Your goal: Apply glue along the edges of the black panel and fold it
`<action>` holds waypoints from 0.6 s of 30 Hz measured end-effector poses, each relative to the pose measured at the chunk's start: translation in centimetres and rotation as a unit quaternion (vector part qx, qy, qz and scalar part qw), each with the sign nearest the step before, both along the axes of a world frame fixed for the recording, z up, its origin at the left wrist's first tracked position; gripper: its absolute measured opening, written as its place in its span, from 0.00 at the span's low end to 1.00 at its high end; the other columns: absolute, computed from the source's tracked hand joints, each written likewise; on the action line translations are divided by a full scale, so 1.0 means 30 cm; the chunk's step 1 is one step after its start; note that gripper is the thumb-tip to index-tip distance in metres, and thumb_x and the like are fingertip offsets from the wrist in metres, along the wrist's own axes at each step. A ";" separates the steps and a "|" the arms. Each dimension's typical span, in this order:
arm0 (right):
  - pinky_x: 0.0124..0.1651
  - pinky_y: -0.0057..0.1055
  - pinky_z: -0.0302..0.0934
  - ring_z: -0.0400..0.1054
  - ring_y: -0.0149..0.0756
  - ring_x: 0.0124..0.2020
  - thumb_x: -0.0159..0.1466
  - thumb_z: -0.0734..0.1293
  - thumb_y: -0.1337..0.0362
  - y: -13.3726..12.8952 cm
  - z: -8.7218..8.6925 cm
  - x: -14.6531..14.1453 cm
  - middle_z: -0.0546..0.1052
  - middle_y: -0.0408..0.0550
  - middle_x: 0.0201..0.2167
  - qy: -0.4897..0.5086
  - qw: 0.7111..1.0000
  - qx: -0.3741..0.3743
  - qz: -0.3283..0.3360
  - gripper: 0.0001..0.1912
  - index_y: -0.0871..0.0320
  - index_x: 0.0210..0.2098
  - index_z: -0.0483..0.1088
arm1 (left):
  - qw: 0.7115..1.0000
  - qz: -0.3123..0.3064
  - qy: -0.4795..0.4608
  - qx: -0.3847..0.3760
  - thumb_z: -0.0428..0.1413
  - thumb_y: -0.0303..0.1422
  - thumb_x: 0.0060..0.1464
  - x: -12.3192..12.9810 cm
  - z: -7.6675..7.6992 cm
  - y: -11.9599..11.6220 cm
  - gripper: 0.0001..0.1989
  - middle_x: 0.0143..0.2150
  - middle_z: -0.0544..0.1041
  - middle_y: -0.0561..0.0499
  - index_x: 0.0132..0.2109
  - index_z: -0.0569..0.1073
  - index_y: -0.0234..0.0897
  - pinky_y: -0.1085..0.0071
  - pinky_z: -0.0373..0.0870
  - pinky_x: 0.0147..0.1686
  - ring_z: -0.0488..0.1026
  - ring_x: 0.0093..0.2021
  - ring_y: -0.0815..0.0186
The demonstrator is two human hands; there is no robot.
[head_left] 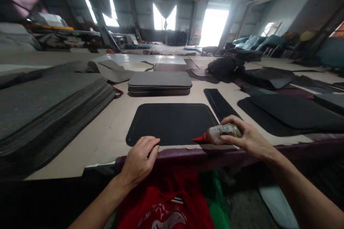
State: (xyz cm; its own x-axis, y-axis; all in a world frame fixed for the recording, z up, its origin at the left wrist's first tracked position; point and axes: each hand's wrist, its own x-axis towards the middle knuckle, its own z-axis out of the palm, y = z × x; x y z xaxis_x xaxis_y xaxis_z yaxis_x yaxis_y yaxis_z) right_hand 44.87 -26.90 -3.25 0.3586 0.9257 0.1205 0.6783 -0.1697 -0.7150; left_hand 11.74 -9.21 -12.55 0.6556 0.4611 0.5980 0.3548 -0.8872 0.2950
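Note:
A black rounded rectangular panel (172, 121) lies flat on the paper-covered table (107, 132) in front of me. My left hand (139, 159) rests with its fingers on the panel's near edge. My right hand (245, 136) grips a smeared glue bottle (221, 133) held sideways. Its red nozzle (200, 139) points left and touches the panel's near right edge.
A stack of grey panels (159, 84) sits behind the black one. A thick pile of grey felt sheets (45, 111) fills the left side. A narrow black strip (219, 103) and more black pieces (292, 114) lie to the right. A dark bag (224, 68) stands further back.

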 end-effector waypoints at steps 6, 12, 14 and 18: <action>0.35 0.32 0.64 0.70 0.40 0.35 0.56 0.74 0.51 0.134 0.019 -0.099 0.75 0.43 0.35 0.004 0.997 -0.007 0.081 0.21 0.52 0.44 0.70 | 0.984 0.155 -0.059 -0.059 0.46 0.35 0.66 -0.181 0.002 0.144 0.17 0.48 0.80 0.43 0.50 0.76 0.35 0.56 0.74 0.54 0.77 0.50 0.55; 0.33 0.31 0.62 0.67 0.37 0.33 0.55 0.75 0.53 0.280 0.004 -0.195 0.73 0.42 0.35 0.001 0.989 0.002 0.149 0.20 0.52 0.43 0.70 | 0.957 0.198 -0.074 -0.198 0.44 0.35 0.64 -0.282 -0.026 0.213 0.19 0.45 0.82 0.45 0.54 0.74 0.35 0.56 0.74 0.54 0.79 0.48 0.57; 0.33 0.31 0.61 0.67 0.37 0.32 0.55 0.75 0.54 0.327 0.005 -0.235 0.73 0.42 0.34 0.004 0.986 0.003 0.165 0.20 0.52 0.43 0.70 | 0.953 0.198 -0.077 -0.217 0.44 0.35 0.65 -0.282 -0.031 0.211 0.20 0.45 0.82 0.46 0.55 0.74 0.36 0.56 0.73 0.55 0.79 0.49 0.58; 0.34 0.31 0.61 0.67 0.37 0.34 0.56 0.75 0.53 0.405 0.011 -0.309 0.74 0.42 0.35 0.002 0.981 0.009 0.192 0.20 0.52 0.43 0.70 | 0.961 0.193 -0.055 -0.188 0.44 0.33 0.66 -0.271 -0.038 0.204 0.19 0.47 0.82 0.47 0.56 0.74 0.38 0.57 0.73 0.55 0.78 0.50 0.59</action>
